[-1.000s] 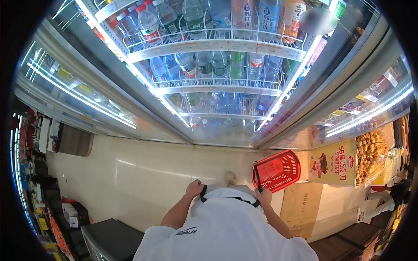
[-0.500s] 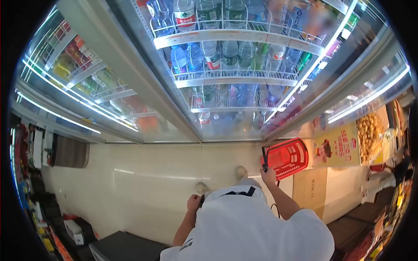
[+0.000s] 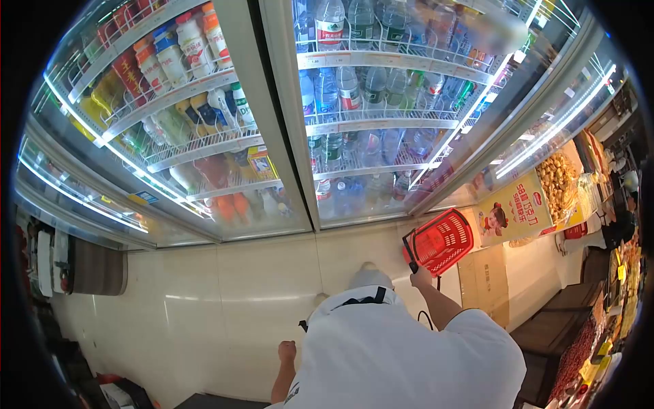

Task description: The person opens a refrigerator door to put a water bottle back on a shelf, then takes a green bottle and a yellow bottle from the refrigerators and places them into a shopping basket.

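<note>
My right hand [image 3: 421,277] is closed around the black handle [image 3: 413,266] of a red plastic shopping basket [image 3: 446,240]. The slotted basket hangs tilted to the right of my feet, by the cooler doors. To the left of my body, my left hand [image 3: 287,352] is held low with curled fingers, and nothing sticks out of it. Ahead, behind glass, stand water bottles [image 3: 330,27] on white wire shelves. Through the door on the left show white bottles with red labels [image 3: 195,45] and several other drinks.
A cooler door frame [image 3: 289,116] divides the two lit cabinets. On the right are a yellow printed display box [image 3: 511,213] with wrapped goods on top and a flat cardboard piece [image 3: 485,286] on the floor. Pale tiles [image 3: 204,307] lie underfoot; a dark brown stand [image 3: 99,266] is far left.
My view has shifted, so the left cooler's drinks now show more clearly. My left hand has swung away from my waist, lower and to the left. The basket remains in my right hand.
</note>
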`<action>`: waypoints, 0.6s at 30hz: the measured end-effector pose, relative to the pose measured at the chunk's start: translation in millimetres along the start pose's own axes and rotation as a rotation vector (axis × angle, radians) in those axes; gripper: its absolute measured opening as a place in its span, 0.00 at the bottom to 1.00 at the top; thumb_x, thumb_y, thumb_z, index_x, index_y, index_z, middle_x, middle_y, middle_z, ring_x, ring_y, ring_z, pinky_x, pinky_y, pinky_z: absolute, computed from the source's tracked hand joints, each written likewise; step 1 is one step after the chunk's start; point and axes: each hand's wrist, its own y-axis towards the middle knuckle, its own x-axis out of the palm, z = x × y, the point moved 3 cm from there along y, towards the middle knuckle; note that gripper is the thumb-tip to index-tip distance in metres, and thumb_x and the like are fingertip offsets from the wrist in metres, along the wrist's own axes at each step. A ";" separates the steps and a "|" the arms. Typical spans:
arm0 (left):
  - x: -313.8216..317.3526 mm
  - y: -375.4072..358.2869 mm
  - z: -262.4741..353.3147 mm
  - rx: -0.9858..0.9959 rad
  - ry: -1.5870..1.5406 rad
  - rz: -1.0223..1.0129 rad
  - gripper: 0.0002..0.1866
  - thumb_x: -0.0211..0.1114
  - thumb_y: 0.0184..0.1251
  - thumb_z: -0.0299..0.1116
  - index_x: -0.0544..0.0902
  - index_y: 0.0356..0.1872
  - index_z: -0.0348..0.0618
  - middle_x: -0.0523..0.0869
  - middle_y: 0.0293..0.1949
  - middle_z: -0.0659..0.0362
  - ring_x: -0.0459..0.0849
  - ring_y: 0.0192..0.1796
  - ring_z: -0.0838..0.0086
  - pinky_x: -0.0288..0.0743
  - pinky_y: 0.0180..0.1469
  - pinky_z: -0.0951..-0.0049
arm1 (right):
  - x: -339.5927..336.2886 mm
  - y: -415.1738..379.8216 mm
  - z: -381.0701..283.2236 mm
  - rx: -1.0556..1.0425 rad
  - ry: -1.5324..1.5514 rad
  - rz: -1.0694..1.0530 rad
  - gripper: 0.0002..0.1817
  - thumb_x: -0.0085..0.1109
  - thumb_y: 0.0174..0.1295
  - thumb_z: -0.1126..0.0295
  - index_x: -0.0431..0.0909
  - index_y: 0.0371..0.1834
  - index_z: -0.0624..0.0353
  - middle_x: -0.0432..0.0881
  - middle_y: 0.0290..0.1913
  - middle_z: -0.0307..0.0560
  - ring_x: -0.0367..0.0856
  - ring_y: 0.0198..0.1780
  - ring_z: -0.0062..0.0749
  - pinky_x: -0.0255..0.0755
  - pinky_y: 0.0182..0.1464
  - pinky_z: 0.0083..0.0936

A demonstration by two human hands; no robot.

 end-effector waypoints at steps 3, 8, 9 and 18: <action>-1.3 10.2 28.3 -0.022 -0.016 -0.071 0.17 0.60 0.53 0.39 0.85 0.28 0.32 0.86 0.34 0.40 0.86 0.39 0.45 0.79 0.45 0.54 | -10.9 -14.1 -20.6 0.058 0.102 -0.207 0.20 0.61 0.50 0.71 0.81 0.47 0.67 0.84 0.44 0.67 0.84 0.49 0.56 0.78 0.50 0.44; -0.2 60.5 84.1 0.066 -0.118 -0.078 0.16 0.64 0.56 0.43 0.87 0.37 0.41 0.88 0.39 0.45 0.86 0.45 0.49 0.80 0.49 0.56 | -6.8 -15.2 -34.2 0.094 0.095 -0.273 0.16 0.61 0.48 0.72 0.84 0.41 0.66 0.86 0.34 0.61 0.88 0.40 0.47 0.80 0.45 0.40; 5.5 77.6 93.0 0.111 -0.097 -0.055 0.17 0.65 0.57 0.44 0.87 0.41 0.43 0.88 0.41 0.47 0.86 0.46 0.51 0.79 0.50 0.57 | -21.8 -21.9 -45.0 0.068 0.147 -0.264 0.16 0.61 0.48 0.73 0.84 0.42 0.65 0.86 0.33 0.60 0.88 0.39 0.46 0.80 0.44 0.40; 12.8 143.2 229.9 0.464 0.038 -0.364 0.22 0.62 0.61 0.53 0.83 0.47 0.47 0.87 0.46 0.51 0.84 0.52 0.56 0.76 0.53 0.59 | -71.2 11.7 -51.8 0.062 0.368 -0.218 0.14 0.61 0.49 0.66 0.82 0.24 0.70 0.83 0.18 0.55 0.87 0.22 0.34 0.82 0.29 0.29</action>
